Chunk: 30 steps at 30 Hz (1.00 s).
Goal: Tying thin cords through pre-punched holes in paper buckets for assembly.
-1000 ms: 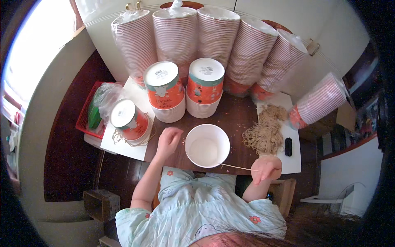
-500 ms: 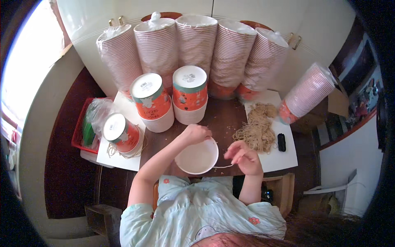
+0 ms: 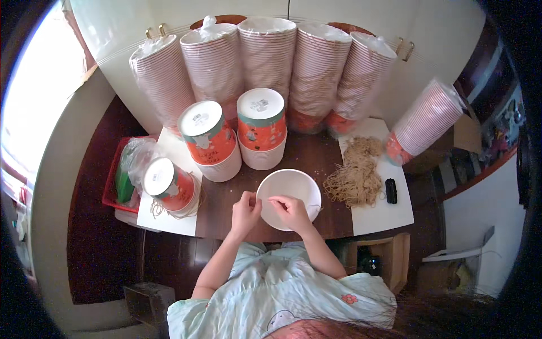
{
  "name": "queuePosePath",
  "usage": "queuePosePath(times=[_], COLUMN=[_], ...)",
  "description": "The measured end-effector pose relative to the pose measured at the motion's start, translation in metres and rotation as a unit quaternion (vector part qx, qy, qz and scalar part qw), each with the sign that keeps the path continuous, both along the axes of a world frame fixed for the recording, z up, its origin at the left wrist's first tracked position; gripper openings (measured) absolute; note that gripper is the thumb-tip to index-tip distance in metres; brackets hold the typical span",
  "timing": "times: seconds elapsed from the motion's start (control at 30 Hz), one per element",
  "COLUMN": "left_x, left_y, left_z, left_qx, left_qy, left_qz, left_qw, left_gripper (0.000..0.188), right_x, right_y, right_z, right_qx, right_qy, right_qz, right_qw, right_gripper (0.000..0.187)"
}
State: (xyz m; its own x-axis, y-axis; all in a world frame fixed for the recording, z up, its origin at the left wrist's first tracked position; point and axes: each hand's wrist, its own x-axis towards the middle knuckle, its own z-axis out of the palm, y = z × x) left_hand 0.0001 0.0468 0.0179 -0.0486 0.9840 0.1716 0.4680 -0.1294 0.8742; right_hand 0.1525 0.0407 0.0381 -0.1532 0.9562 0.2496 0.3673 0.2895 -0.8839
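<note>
A white paper bucket [image 3: 307,189] stands with its mouth up at the table's front edge. At its left rim is my left hand [image 3: 246,213], thumb and fingers pinched together. My right hand [image 3: 291,211] reaches over the mouth, its fingertips also pinched and close to the left ones. Whatever either pinch holds is too small to make out. A short piece of beige cord [image 3: 316,208] shows at the bucket's right rim. Right of the bucket lies a loose heap of beige cords [image 3: 358,172] on white board.
Tall plastic-wrapped bucket stacks [image 3: 268,62] line the back; another wrapped stack [image 3: 423,121] leans at right. Two upturned orange bucket stacks [image 3: 261,127] stand ahead. At left are an orange bucket [image 3: 178,189] with cords round it and a red basket [image 3: 110,186]. A black object [image 3: 390,191] lies right.
My right hand has moved left from the cord beside the bucket to over its mouth. My left hand has drawn back to the left rim. The bucket now sits farther right.
</note>
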Motion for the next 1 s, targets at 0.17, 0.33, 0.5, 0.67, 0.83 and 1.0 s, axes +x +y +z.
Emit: queuePosePath(times=[0.17, 0.33, 0.5, 0.67, 0.83, 1.0], left_x=[0.005, 0.009, 0.011, 0.013, 0.015, 0.017], left_y=[-0.021, -0.03, -0.035, -0.036, -0.038, -0.038], left_z=[-0.012, -0.029, -0.042, -0.042, -0.039, -0.041], left_qx=[-0.037, -0.053, -0.033, -0.032, -0.03, -0.014], left_qy=[-0.077, -0.092, -0.097, -0.095, -0.123, -0.134], left_qz=[0.029, 0.044, 0.042, 0.034, 0.034, 0.03], left_qw=[0.996, 0.993, 0.994, 0.994, 0.991, 0.99], left_gripper=[0.016, 0.017, 0.017, 0.017, 0.014, 0.014], right_x=[-0.008, -0.005, -0.005, -0.008, -0.007, -0.006], right_y=[0.001, 0.0, -0.001, 0.001, -0.001, -0.001], right_z=[-0.017, -0.035, -0.039, -0.05, -0.041, -0.039], right_qx=[-0.091, -0.113, -0.147, -0.096, -0.115, -0.113], right_qy=[0.16, 0.092, 0.056, 0.012, -0.03, -0.038], right_qz=[0.001, -0.019, -0.033, -0.06, -0.066, -0.068], right_qw=[0.983, 0.989, 0.987, 0.994, 0.991, 0.991], right_gripper=[0.013, 0.013, 0.013, 0.017, 0.017, 0.016])
